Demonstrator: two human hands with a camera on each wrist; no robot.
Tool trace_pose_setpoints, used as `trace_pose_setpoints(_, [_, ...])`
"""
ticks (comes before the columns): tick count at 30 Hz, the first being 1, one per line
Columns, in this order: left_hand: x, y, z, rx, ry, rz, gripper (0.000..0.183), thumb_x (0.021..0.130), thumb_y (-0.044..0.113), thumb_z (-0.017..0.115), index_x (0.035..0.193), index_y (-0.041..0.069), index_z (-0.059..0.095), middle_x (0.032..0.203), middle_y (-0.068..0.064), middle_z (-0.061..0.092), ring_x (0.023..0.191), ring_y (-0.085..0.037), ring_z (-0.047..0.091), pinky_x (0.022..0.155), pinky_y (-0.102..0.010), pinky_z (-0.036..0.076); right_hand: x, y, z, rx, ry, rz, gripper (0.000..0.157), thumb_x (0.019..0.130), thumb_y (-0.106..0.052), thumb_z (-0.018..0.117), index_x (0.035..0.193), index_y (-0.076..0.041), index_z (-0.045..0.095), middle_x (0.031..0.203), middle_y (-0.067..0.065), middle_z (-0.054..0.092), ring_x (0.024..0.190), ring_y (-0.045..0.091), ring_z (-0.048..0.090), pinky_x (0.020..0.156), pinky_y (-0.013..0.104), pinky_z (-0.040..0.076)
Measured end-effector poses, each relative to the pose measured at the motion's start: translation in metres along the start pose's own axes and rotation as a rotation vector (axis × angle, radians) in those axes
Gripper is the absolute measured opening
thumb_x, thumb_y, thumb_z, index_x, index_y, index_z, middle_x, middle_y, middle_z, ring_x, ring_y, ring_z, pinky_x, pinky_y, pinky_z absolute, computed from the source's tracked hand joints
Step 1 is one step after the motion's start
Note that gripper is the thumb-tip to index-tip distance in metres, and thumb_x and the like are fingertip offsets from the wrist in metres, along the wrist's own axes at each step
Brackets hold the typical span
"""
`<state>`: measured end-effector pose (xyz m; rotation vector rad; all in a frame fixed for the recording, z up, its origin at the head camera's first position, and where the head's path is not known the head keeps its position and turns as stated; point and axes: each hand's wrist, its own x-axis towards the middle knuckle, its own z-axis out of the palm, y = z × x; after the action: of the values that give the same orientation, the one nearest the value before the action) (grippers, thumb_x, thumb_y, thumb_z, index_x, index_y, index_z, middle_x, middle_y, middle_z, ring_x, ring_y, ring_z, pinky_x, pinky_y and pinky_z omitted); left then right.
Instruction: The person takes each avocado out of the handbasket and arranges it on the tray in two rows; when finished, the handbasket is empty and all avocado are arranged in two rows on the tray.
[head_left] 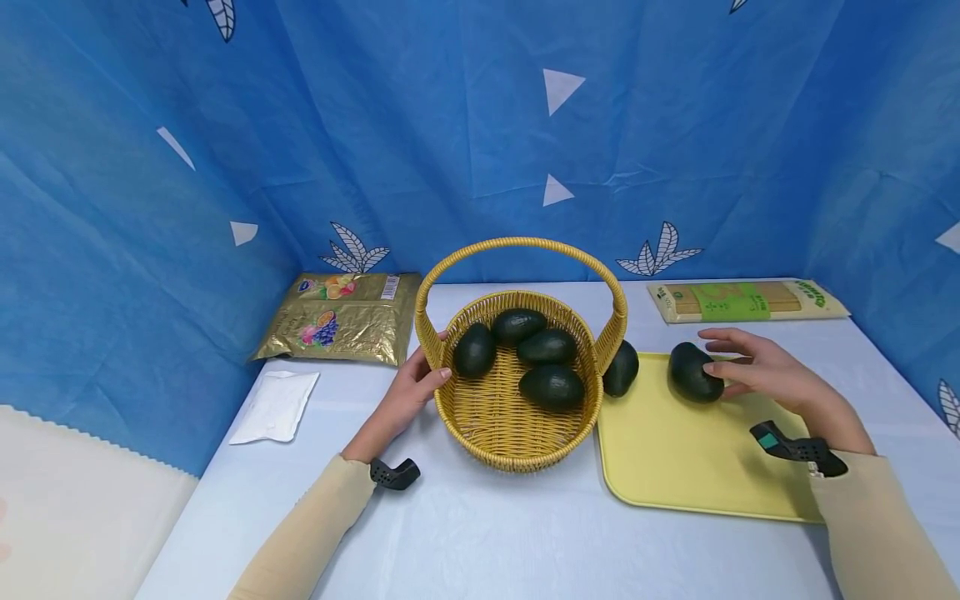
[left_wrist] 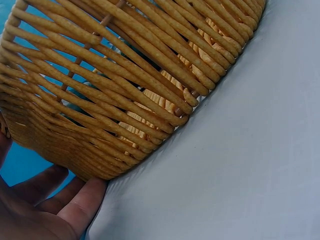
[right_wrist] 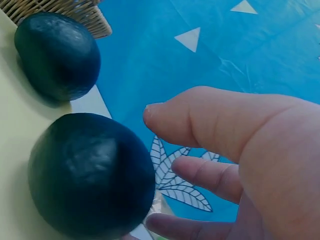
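A yellow wicker basket (head_left: pixel 480 417) with a tall handle stands mid-table with several dark green avocados (head_left: pixel 551 387) inside. My left hand (head_left: pixel 411 387) holds the basket's left side, thumb at the rim; in the left wrist view its fingers (left_wrist: pixel 82 205) touch the woven wall. On the right, a yellow tray (head_left: pixel 697 462) bears one avocado (head_left: pixel 692 372) near its back edge. My right hand (head_left: pixel 765 371) is beside that avocado, fingers spread, with a gap between thumb and fruit in the right wrist view. Another avocado (head_left: pixel 621 371) lies at the tray's left corner, against the basket.
A gold fruit-print packet (head_left: pixel 341 321) lies at the back left, with a small white packet (head_left: pixel 276 407) in front of it. A long packet with a green label (head_left: pixel 746 302) lies behind the tray. Blue curtain (head_left: pixel 465 125) hangs along the table's back.
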<state>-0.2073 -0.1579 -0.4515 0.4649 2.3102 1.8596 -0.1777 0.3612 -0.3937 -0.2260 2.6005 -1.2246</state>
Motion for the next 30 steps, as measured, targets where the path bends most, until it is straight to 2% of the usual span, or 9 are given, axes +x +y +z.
trace_pose_setpoints(2, [0.0, -0.001, 0.0, -0.001, 0.0, 0.001, 0.065, 0.101, 0.017, 0.057, 0.161, 0.018, 0.032, 0.155, -0.023, 0.045, 0.133, -0.036, 0.051, 0.091, -0.023, 0.05, -0.004, 0.0, -0.005, -0.003, 0.009, -0.01, 0.066, 0.103, -0.02, 0.058, 0.155, 0.007, 0.026, 0.151, 0.043, 0.033, 0.114, 0.017, 0.067, 0.077, 0.04, 0.062])
trace_pose_setpoints(3, [0.0, -0.001, 0.0, -0.001, 0.0, 0.001, 0.065, 0.101, 0.016, 0.057, 0.161, 0.018, 0.032, 0.155, -0.023, 0.045, 0.133, -0.036, 0.051, 0.091, -0.023, 0.051, -0.006, 0.0, -0.008, -0.005, 0.014, -0.014, 0.065, 0.104, -0.02, 0.057, 0.155, 0.007, 0.026, 0.152, 0.042, 0.033, 0.109, 0.003, 0.066, 0.077, 0.038, 0.062])
trace_pose_setpoints(5, [0.0, -0.001, 0.0, 0.002, -0.001, -0.001, 0.065, 0.102, 0.016, 0.057, 0.161, 0.019, 0.032, 0.156, -0.022, 0.045, 0.134, -0.035, 0.05, 0.091, -0.023, 0.05, -0.01, -0.001, -0.014, -0.011, 0.036, -0.02, 0.065, 0.104, -0.02, 0.057, 0.155, 0.007, 0.026, 0.152, 0.04, 0.034, 0.099, -0.019, 0.053, 0.075, 0.033, 0.061])
trace_pose_setpoints(6, [0.0, -0.001, 0.0, 0.004, -0.002, -0.002, 0.065, 0.102, 0.016, 0.057, 0.161, 0.019, 0.031, 0.156, -0.022, 0.045, 0.134, -0.035, 0.05, 0.091, -0.023, 0.05, -0.012, -0.001, -0.016, -0.013, 0.049, -0.026, 0.065, 0.104, -0.019, 0.057, 0.155, 0.007, 0.026, 0.152, 0.039, 0.035, 0.096, -0.024, 0.049, 0.074, 0.031, 0.06])
trace_pose_setpoints(8, [0.0, -0.001, 0.0, 0.008, -0.001, -0.005, 0.065, 0.102, 0.016, 0.057, 0.161, 0.02, 0.031, 0.157, -0.021, 0.044, 0.136, -0.035, 0.049, 0.093, -0.023, 0.049, -0.017, -0.002, -0.02, -0.03, 0.087, -0.042, 0.064, 0.104, -0.017, 0.057, 0.154, 0.008, 0.026, 0.15, 0.019, 0.046, 0.096, -0.025, 0.048, 0.073, 0.027, 0.059])
trace_pose_setpoints(10, [0.001, 0.0, 0.0, 0.01, -0.001, -0.011, 0.064, 0.102, 0.017, 0.057, 0.161, 0.021, 0.031, 0.158, -0.02, 0.043, 0.136, -0.033, 0.049, 0.094, -0.023, 0.049, -0.021, -0.004, -0.023, -0.047, 0.124, -0.062, 0.064, 0.103, -0.015, 0.059, 0.153, 0.009, 0.027, 0.141, -0.009, 0.051, 0.096, -0.026, 0.048, 0.071, 0.025, 0.059])
trace_pose_setpoints(13, [0.001, 0.0, -0.001, 0.0, 0.001, -0.021, 0.063, 0.103, 0.018, 0.057, 0.161, 0.022, 0.032, 0.158, -0.019, 0.043, 0.135, -0.032, 0.049, 0.093, -0.024, 0.05, -0.025, -0.008, -0.025, -0.062, 0.164, -0.1, 0.061, 0.102, -0.013, 0.06, 0.151, 0.01, 0.031, 0.121, -0.039, 0.04, 0.097, -0.025, 0.049, 0.069, 0.024, 0.059])
trace_pose_setpoints(23, [0.002, -0.001, -0.001, -0.013, -0.005, -0.027, 0.063, 0.103, 0.018, 0.056, 0.161, 0.022, 0.031, 0.157, -0.02, 0.043, 0.133, -0.033, 0.05, 0.091, -0.026, 0.053, -0.032, -0.029, -0.019, -0.085, 0.177, -0.133, 0.054, 0.101, -0.013, 0.062, 0.147, 0.006, 0.04, 0.117, -0.041, 0.048, 0.097, -0.021, 0.056, 0.07, 0.024, 0.058])
trace_pose_setpoints(30, [0.002, -0.002, -0.001, -0.002, -0.004, -0.027, 0.063, 0.103, 0.018, 0.056, 0.161, 0.02, 0.031, 0.157, -0.021, 0.044, 0.134, -0.033, 0.05, 0.092, -0.026, 0.051, -0.035, -0.043, -0.008, -0.097, 0.137, -0.243, 0.045, 0.1, -0.006, 0.061, 0.143, -0.002, 0.05, 0.122, -0.038, 0.053, 0.102, -0.017, 0.06, 0.072, 0.022, 0.057])
